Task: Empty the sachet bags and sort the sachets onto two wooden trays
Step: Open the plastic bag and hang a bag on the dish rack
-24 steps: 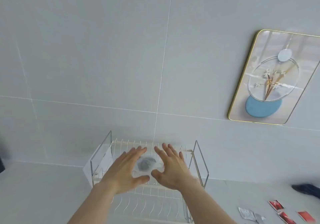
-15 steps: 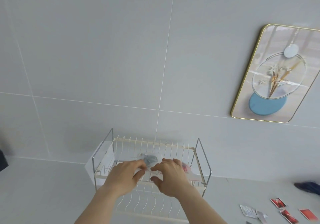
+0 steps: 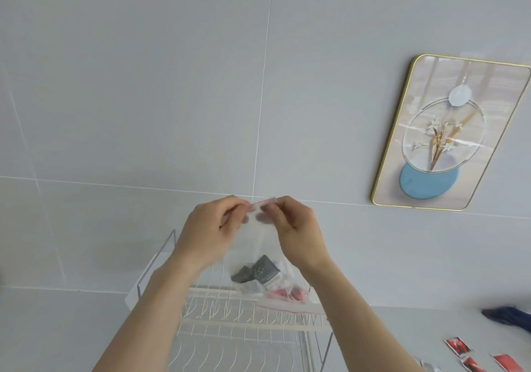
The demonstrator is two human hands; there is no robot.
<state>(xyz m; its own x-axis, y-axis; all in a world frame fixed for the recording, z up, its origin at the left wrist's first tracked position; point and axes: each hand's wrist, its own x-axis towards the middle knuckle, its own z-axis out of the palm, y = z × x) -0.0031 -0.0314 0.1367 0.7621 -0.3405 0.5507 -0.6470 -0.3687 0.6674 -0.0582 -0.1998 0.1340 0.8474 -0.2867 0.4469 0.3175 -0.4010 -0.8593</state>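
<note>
A clear zip bag [image 3: 258,245] hangs in the air above the rack, its red seal strip at the top. My left hand [image 3: 212,228] pinches the strip's left end and my right hand [image 3: 293,228] pinches its right end. Dark grey and white sachets [image 3: 255,271] sag in the bag's bottom. A second clear bag with red sachets [image 3: 287,297] lies on the rack's top shelf. Red sachets [image 3: 471,357] lie loose on the counter at the lower right. No wooden tray is in view.
A white two-tier wire dish rack [image 3: 244,322] stands against the tiled wall under my hands. A gold-framed picture [image 3: 448,133] hangs on the wall at the right. A dark blue object [image 3: 508,317] lies at the right edge of the counter.
Both hands took the bag from the rack's top shelf and lifted it up. They now pinch its seal strip. The second bag with red sachets has come into sight.
</note>
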